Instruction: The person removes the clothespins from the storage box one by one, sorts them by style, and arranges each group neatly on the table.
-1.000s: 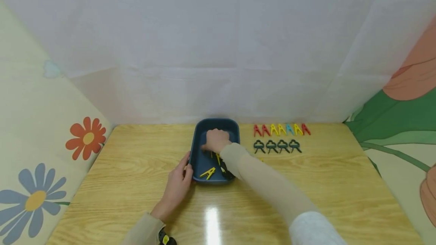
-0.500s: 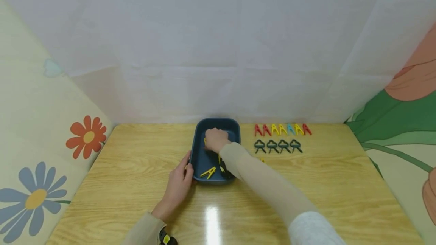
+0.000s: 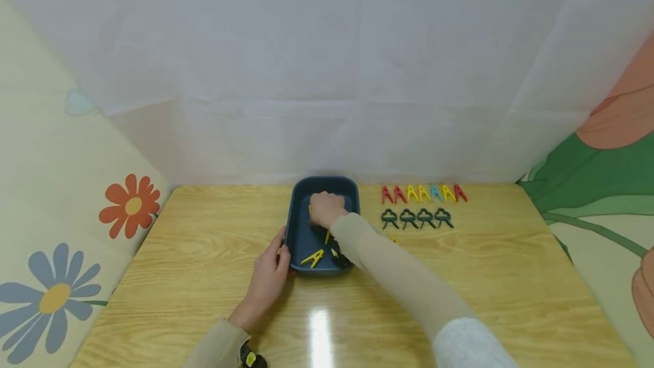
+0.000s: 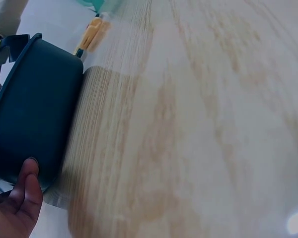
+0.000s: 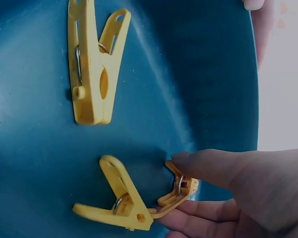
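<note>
A dark blue rectangular tray (image 3: 301, 243) stands on the wooden table. My left hand (image 3: 269, 271) grips its near left side, with fingertips against the outer wall in the left wrist view. My right hand (image 3: 327, 209) reaches down inside the tray. Seen from the right wrist, its thumb and fingers pinch a small yellow clothespin (image 5: 181, 186). That one overlaps a second yellow clothespin (image 5: 120, 201) in this view, and a third yellow clothespin (image 5: 92, 69) lies farther along the tray floor. In the head view, a yellow clothespin (image 3: 313, 258) lies near the tray's front.
To the tray's right, a row of red, yellow and blue clothespins (image 3: 423, 193) lies along the table's back edge. Below it runs a row of dark clips (image 3: 416, 219). A white sheet (image 3: 327, 72) hangs behind the table (image 3: 214, 226). My right sleeve (image 3: 403, 277) crosses the tray's right side.
My right thumb, which stuck out to the left a second ago, has drawn in, and yellow now shows at that hand's left edge. The left hand and tray stay in place.
</note>
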Tool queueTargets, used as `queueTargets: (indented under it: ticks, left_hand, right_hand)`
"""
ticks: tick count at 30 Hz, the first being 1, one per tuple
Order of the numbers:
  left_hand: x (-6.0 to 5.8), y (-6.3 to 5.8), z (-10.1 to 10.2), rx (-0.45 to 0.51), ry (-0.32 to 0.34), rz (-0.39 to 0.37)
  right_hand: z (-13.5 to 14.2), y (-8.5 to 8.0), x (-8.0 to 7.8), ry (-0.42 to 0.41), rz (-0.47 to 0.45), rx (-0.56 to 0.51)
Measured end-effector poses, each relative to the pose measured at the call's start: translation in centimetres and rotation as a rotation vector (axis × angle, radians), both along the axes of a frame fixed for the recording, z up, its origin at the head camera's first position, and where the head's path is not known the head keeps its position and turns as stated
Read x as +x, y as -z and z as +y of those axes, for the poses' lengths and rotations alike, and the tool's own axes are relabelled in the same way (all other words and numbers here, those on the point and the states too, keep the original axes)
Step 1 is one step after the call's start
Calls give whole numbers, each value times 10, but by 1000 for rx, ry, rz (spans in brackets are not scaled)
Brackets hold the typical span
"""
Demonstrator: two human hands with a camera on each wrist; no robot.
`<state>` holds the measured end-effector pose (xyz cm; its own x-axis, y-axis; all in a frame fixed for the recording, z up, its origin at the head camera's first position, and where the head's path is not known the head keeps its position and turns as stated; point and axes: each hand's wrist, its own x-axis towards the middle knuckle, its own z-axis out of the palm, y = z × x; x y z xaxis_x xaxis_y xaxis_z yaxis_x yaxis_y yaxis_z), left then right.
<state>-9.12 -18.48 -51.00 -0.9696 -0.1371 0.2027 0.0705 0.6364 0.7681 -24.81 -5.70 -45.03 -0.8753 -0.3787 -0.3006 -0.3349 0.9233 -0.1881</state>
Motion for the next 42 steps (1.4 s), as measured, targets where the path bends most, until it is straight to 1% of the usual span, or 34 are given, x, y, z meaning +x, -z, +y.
queueTargets:
  ticks: [3,9,16,22,26,28,31,33,38,42]
  left_hand:
    - [-1,1,0,0,-3,-1]
    - [-2,0,0,1,2,-8]
    - [-3,2,-1,-13,-5,23]
    - [-3,1,-1,-16,-5,-1]
    - [-2,0,-2,-11,-4,-25]
    - [-1,0,-2,-8,-5,-29]
    - [-1,0,-2,0,-7,-30]
    - [-2,1,-2,4,-6,-27]
    - [-3,3,-2,-4,-7,-16]
    - [-4,4,-2,-13,-11,-10]
  right_hand:
    - [4,-4,0,-12,0,-18]
    - [17,-20,2,-39,17,-76]
    - [36,-40,4,-83,46,-153]
    - [55,-52,7,-99,88,-196]
    - [71,-59,12,-96,75,-233]
    - [81,-62,15,-78,59,-248]
    - [96,-65,17,-61,47,-270]
    - [108,-65,19,-53,63,-281]
    - [138,-60,24,-53,108,-297]
    - [160,-55,27,-26,99,-291]
